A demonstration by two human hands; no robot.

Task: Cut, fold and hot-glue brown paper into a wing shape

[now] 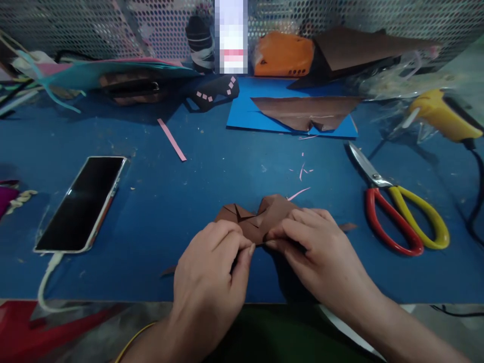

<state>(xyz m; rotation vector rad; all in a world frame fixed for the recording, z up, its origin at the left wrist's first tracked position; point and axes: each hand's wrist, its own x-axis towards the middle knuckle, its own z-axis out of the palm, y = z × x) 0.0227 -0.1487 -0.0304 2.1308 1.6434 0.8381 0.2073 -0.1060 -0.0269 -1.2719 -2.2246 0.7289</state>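
From the head view, the only one, here you are mid-crease, by the look of it: the step in hand seems to be pinching a fold into the lower edge of the brown paper (278,209). Your left grip (212,267) is clamped on that edge, thumb against fingers, and your right grip (317,247) nips it just beside. The next move, I'd judge, calls for even pressure from both sides, so the crease doesn't wander or tear. And the paper itself! It sits between your hands near the front of the blue surface (234,166), matte, its top edge dipping between two humps, with dark, sharp-cornered slits or folds on the left; I can't tell which. Your hands hide its ends.
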